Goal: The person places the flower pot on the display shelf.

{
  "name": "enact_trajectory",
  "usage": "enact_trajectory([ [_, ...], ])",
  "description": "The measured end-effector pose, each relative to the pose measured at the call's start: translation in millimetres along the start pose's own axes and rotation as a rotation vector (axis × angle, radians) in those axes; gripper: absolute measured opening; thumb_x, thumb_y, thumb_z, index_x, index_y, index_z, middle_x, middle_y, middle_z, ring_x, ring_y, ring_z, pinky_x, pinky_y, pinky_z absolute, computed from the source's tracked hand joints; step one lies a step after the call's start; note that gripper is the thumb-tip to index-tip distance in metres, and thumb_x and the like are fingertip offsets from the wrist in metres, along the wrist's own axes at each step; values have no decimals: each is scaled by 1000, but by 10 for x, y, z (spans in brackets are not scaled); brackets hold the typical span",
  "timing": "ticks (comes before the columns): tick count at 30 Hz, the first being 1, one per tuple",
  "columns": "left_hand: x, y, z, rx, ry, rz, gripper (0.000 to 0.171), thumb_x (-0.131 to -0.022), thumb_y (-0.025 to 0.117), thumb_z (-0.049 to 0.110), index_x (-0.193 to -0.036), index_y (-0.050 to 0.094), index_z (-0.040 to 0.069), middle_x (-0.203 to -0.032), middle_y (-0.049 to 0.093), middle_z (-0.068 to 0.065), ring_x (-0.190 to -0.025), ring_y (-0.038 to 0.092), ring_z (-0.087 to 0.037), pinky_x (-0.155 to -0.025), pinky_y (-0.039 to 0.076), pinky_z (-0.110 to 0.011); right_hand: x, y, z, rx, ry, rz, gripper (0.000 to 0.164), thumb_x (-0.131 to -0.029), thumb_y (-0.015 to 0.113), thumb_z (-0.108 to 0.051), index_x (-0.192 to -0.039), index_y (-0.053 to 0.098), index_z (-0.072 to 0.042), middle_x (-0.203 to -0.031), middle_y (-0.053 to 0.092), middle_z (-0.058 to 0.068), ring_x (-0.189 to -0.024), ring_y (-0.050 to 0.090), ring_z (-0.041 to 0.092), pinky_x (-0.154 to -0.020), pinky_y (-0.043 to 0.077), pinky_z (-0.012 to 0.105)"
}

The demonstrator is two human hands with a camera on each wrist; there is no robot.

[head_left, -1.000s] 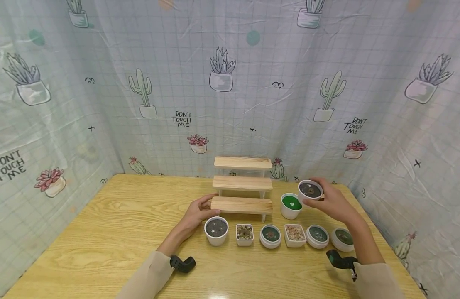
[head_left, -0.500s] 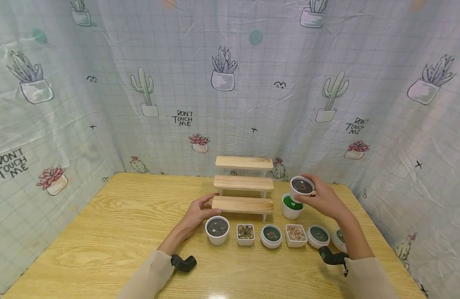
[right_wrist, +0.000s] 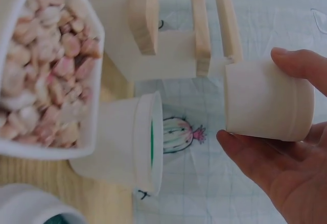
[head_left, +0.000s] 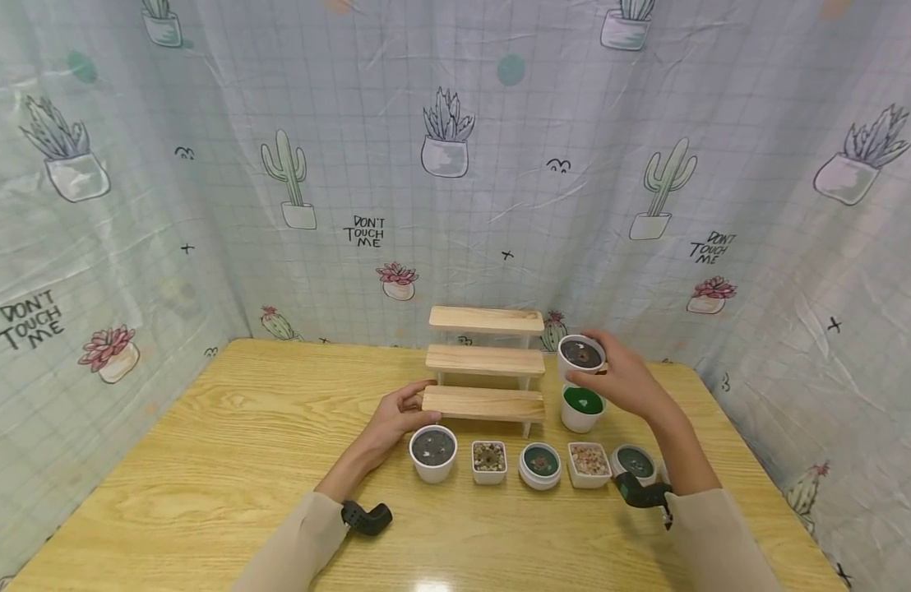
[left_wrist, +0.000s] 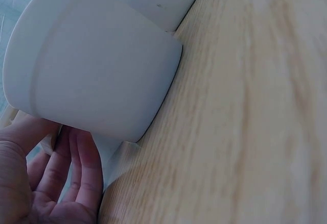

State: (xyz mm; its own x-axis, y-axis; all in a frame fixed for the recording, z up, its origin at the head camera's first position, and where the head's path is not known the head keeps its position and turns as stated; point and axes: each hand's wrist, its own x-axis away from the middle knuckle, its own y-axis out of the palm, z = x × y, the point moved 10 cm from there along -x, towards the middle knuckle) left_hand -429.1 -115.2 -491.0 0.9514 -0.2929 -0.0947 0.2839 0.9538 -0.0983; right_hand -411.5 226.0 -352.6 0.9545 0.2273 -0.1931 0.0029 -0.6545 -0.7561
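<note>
My right hand [head_left: 624, 380] holds a round white flowerpot [head_left: 580, 355] with a dark grey filling, fingers and thumb around its sides. That pot is in the air at the right of the three-step wooden plant stand [head_left: 485, 360]. Below it on the table stands a white pot with a bright green filling [head_left: 582, 403]. In the right wrist view the raised pot [right_wrist: 268, 100] is apart from the stand. My left hand [head_left: 391, 423] grips the left end of the stand's lowest step, thumb in front. Near its thumb stands another grey-filled pot [head_left: 433, 450], which partly hides the hand [left_wrist: 61, 168] in the left wrist view.
Along the front stand a square pebble pot [head_left: 488, 462], a round green-filled pot [head_left: 540, 466], a square pot of pinkish stones [head_left: 589, 464] and another round pot [head_left: 635, 463]. My right forearm hides most of one more. A printed curtain [head_left: 352, 164] hangs behind the table.
My right hand has carried the grey-filled pot leftward and slightly up or back, from beside the green-filled pot to above it. The left hand stays at the stand's end.
</note>
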Motion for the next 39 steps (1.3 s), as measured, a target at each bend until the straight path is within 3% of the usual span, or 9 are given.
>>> enact_trajectory([
  [13, -2, 7, -10, 14, 2, -13, 74, -89, 81, 19, -154, 47, 10, -93, 64, 0, -91, 60, -13, -86, 51, -27, -95, 1, -191, 1, -28, 15, 82, -94, 75, -41, -155, 36, -3, -138, 60, 24, -121, 62, 39, -95, 52, 55],
  [29, 8, -3, 1, 8, -1, 11, 71, -88, 83, 19, -152, 51, 14, -92, 61, 2, -90, 58, -13, -85, 49, -25, -346, 54, -443, -1, -83, 10, 80, -93, 76, -39, -155, 38, -4, -135, 62, 22, -111, 64, 35, -86, 52, 46],
  [39, 6, 20, 8, 36, 2, -15, 71, -89, 81, 16, -153, 48, 12, -95, 68, 0, -95, 65, -13, -89, 52, -25, -500, 81, -499, -18, -89, 6, 77, -93, 75, -40, -152, 40, -4, -133, 62, 22, -110, 62, 34, -85, 51, 44],
])
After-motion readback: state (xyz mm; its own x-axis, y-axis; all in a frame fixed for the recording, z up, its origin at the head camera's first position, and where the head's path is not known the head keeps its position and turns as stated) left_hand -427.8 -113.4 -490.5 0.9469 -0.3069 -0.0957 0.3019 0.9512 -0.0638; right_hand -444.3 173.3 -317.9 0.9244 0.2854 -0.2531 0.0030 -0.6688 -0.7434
